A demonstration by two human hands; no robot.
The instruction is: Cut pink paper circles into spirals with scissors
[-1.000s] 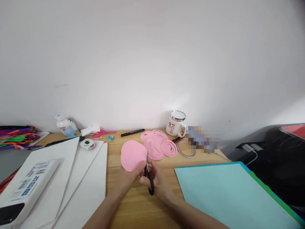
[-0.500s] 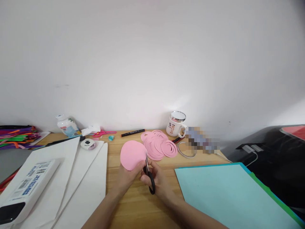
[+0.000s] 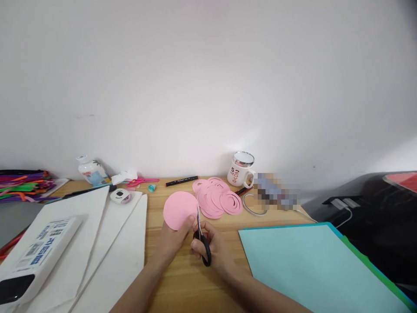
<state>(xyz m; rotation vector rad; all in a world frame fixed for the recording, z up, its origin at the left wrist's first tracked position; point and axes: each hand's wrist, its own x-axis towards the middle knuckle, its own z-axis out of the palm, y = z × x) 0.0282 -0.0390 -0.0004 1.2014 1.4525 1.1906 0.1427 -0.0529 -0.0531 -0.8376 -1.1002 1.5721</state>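
A pink paper circle (image 3: 180, 208) is pinched in my left hand (image 3: 177, 234), the thumb lying on top near its lower right edge. My right hand (image 3: 210, 245) is closed around the black handles of a pair of scissors (image 3: 204, 248). The blades point upward and lie along the right edge of the circle; whether they are parted I cannot tell. Just beyond, a pile of cut pink paper rings and curls (image 3: 215, 198) rests on the wooden table (image 3: 192, 287).
White sheets (image 3: 120, 256) with a white device (image 3: 39, 261) lie at left. Light blue paper (image 3: 312, 265) covers the right. Along the wall stand a bottle (image 3: 93, 171), pink scissors (image 3: 146, 180), a black marker (image 3: 181, 181) and a mug (image 3: 241, 169). Pipe cleaners (image 3: 24, 186) lie far left.
The paper circle has turned slightly and shifted a little left. My left thumb now lies higher on it, and the scissors have moved slightly left along its edge.
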